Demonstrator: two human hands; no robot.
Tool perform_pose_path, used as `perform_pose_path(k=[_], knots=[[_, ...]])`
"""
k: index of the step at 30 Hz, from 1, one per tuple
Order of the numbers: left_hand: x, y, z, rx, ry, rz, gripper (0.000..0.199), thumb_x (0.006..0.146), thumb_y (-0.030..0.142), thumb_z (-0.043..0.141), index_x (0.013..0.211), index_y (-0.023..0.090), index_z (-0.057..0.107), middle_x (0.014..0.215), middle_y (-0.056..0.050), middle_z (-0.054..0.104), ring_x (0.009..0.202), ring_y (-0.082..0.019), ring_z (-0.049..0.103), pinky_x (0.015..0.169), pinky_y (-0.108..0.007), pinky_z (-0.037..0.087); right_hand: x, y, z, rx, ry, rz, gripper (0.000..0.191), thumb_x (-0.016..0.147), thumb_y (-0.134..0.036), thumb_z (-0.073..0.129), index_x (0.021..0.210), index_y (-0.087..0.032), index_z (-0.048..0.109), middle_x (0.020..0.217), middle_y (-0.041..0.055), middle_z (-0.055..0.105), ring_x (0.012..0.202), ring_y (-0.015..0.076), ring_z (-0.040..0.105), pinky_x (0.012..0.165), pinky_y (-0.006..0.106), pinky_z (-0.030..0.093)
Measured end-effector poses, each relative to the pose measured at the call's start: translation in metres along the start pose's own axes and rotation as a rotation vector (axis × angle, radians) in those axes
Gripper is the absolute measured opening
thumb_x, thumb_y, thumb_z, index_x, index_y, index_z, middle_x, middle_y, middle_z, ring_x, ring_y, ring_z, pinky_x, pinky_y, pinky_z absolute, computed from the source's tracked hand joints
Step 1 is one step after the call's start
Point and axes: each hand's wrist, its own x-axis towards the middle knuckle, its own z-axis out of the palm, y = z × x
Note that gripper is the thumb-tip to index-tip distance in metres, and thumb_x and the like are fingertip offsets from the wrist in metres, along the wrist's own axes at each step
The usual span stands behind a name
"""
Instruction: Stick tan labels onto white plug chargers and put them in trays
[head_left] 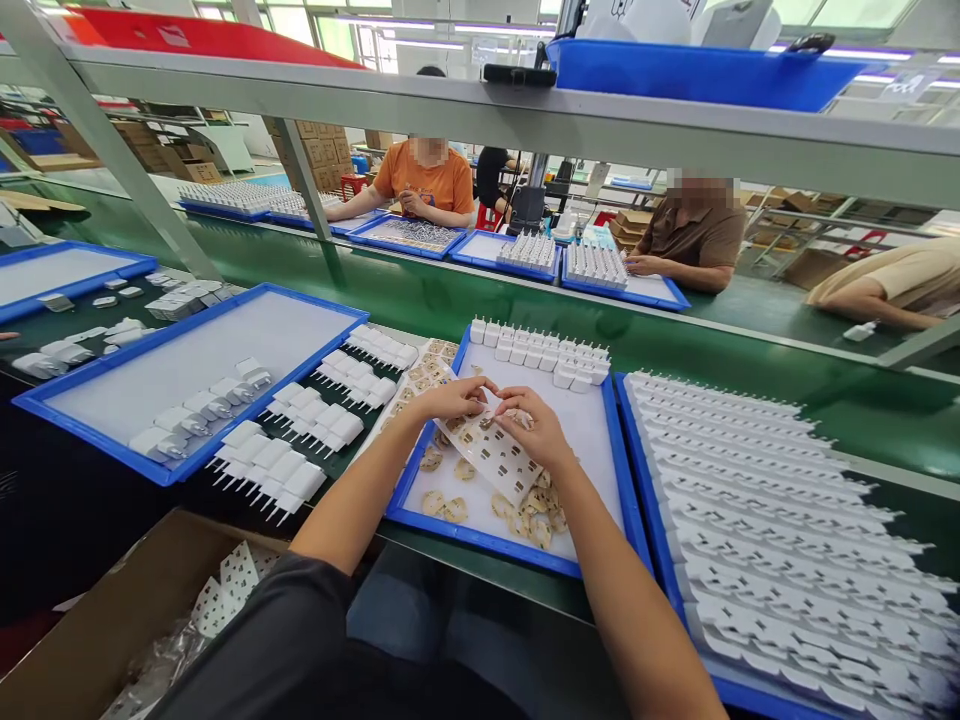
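Sheet (501,455) dotted with dark marks, pinched at its far end by the fingers of the left hand (456,398) and right hand (536,425), slants over the blue-rimmed tray (592,440). Beige pieces (540,510) lie at the tray's six o'clock, white plugs (529,352) at its twelve.

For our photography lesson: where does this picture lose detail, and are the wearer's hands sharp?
Head view: the windows look overexposed, the black sleeve shows little texture, and pixel blocks hide two faces; also in the head view, the left hand and right hand look fairly sharp.
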Motion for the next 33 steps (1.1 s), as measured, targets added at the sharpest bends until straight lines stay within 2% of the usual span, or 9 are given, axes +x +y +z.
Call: perform_pose_path(k=[4, 6, 10, 13, 18, 22, 26, 29, 33], knots=[[0.005, -0.002, 0.001, 0.303, 0.037, -0.005, 0.046, 0.07, 0.018, 0.06, 0.115, 0.023, 0.062, 0.096, -0.001, 0.069, 0.082, -0.018, 0.064, 0.074, -0.026, 0.049, 0.004, 0.004, -0.006, 0.285, 0.318, 0.215, 0.021, 0.078, -0.04, 0.067, 0.086, -0.021, 0.064, 0.098, 0.0057, 0.066, 0.098, 0.0215, 0.061, 0.085, 0.035, 0.049], [0.013, 0.0, -0.001, 0.421, 0.082, 0.0, 0.043, 0.069, 0.015, 0.062, 0.11, 0.022, 0.065, 0.108, -0.003, 0.069, 0.095, -0.021, 0.065, 0.085, -0.028, 0.049, 0.005, 0.006, -0.007, 0.349, 0.415, 0.292, 0.024, 0.075, -0.041, 0.069, 0.086, -0.02, 0.065, 0.089, 0.0035, 0.066, 0.088, 0.0193, 0.06, 0.081, 0.033, 0.049], [0.051, 0.007, -0.014, 0.517, 0.336, -0.03, 0.048, 0.077, 0.019, 0.06, 0.125, 0.015, 0.055, 0.13, -0.013, 0.058, 0.123, -0.028, 0.051, 0.107, -0.041, 0.038, 0.005, 0.009, -0.008, 0.382, 0.455, 0.34, 0.026, 0.071, -0.042, 0.071, 0.083, -0.02, 0.065, 0.083, 0.0021, 0.065, 0.08, 0.0175, 0.058, 0.077, 0.032, 0.048], [0.086, 0.015, -0.022, 0.559, 0.537, -0.082, 0.059, 0.08, 0.022, 0.062, 0.135, 0.013, 0.045, 0.14, -0.019, 0.046, 0.134, -0.034, 0.038, 0.111, -0.049, 0.031, 0.005, 0.012, -0.008, 0.384, 0.459, 0.349, 0.028, 0.07, -0.043, 0.072, 0.083, -0.019, 0.066, 0.082, 0.0026, 0.064, 0.079, 0.0175, 0.058, 0.075, 0.032, 0.048], [0.119, 0.016, -0.009, 0.522, 0.7, -0.141, 0.052, 0.071, 0.013, 0.071, 0.121, 0.015, 0.054, 0.147, -0.019, 0.037, 0.138, -0.037, 0.031, 0.11, -0.05, 0.031, 0.005, 0.013, -0.011, 0.4, 0.457, 0.356, 0.032, 0.067, -0.046, 0.073, 0.082, -0.019, 0.066, 0.081, 0.0036, 0.065, 0.075, 0.0177, 0.057, 0.067, 0.031, 0.048], [0.119, 0.011, 0.005, 0.404, 0.785, -0.136, 0.037, 0.071, 0.005, 0.067, 0.104, 0.016, 0.057, 0.144, -0.018, 0.04, 0.138, -0.035, 0.031, 0.111, -0.049, 0.027, 0.005, 0.01, -0.012, 0.39, 0.447, 0.357, 0.031, 0.067, -0.046, 0.074, 0.08, -0.019, 0.067, 0.081, 0.0035, 0.065, 0.074, 0.0176, 0.057, 0.068, 0.031, 0.048], [0.11, 0.015, 0.002, 0.169, 0.786, -0.125, 0.032, 0.068, 0.011, 0.074, 0.093, 0.017, 0.054, 0.11, -0.011, 0.062, 0.113, -0.028, 0.056, 0.101, -0.045, 0.039, 0.005, 0.009, -0.012, 0.43, 0.454, 0.369, 0.031, 0.066, -0.046, 0.076, 0.079, -0.02, 0.067, 0.082, 0.0035, 0.065, 0.078, 0.0184, 0.057, 0.068, 0.031, 0.048], [0.096, 0.027, 0.003, -0.063, 0.765, -0.088, 0.032, 0.077, 0.027, 0.071, 0.1, 0.019, 0.051, 0.098, -0.006, 0.063, 0.092, -0.02, 0.064, 0.087, -0.037, 0.048, 0.005, 0.006, -0.013, 0.536, 0.46, 0.369, 0.03, 0.066, -0.045, 0.078, 0.079, -0.02, 0.067, 0.082, 0.0025, 0.064, 0.077, 0.0169, 0.057, 0.067, 0.029, 0.048], [0.058, 0.052, 0.019, -0.431, 0.651, 0.025, 0.034, 0.084, 0.04, 0.062, 0.109, 0.021, 0.05, 0.096, -0.003, 0.064, 0.081, -0.013, 0.066, 0.073, -0.026, 0.05, 0.003, -0.003, -0.017, 0.74, 0.403, 0.324, 0.027, 0.065, -0.039, 0.08, 0.078, -0.021, 0.065, 0.076, -0.0008, 0.06, 0.069, 0.0134, 0.054, 0.067, 0.029, 0.046]])
